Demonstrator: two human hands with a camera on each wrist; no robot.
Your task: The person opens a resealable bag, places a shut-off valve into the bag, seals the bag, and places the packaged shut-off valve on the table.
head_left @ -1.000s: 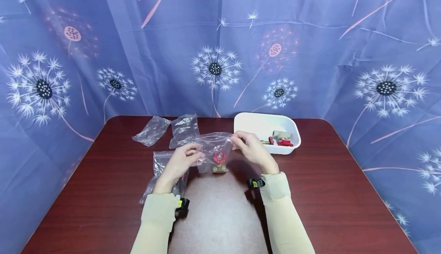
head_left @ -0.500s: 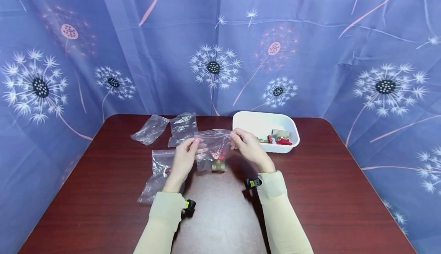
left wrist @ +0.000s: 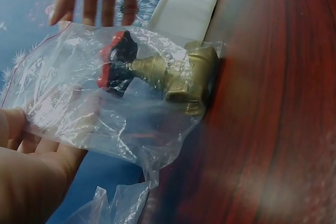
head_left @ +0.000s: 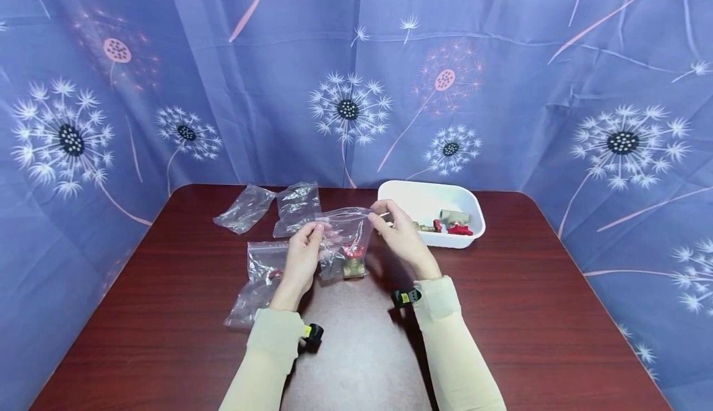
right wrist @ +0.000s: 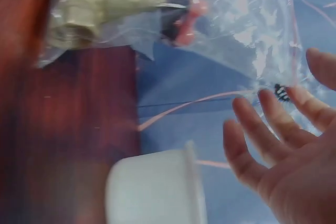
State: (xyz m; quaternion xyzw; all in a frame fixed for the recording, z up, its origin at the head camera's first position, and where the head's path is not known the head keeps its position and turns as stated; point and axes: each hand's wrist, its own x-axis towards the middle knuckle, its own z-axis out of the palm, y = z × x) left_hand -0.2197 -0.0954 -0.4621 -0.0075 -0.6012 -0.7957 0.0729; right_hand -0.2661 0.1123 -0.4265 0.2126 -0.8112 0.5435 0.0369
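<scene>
A clear zip-lock bag [head_left: 334, 225] stands upright over the table, its zip edge at the top. Inside, at the bottom, sits a brass gate valve [left wrist: 184, 80] with a red handwheel [left wrist: 116, 62]. My left hand [head_left: 303, 256] pinches the bag's left side near the zip, thumb in front and fingers behind. At the upper right corner is my right hand [head_left: 401, 234], fingers spread and thumb apart from the index finger in the right wrist view. Whether its fingertips touch the plastic is hard to tell.
A white tub [head_left: 423, 197] at the back right holds more valves [head_left: 457, 220] with red handles. Two clear bags [head_left: 245, 208] lie at the back left. Another bag [head_left: 256, 293], with something red inside, lies left of my left hand, partly hidden by it.
My left hand has shifted slightly right and turned, its thumb now at the front of the bag. The right hand's thumb and index finger have spread apart at the corner.
</scene>
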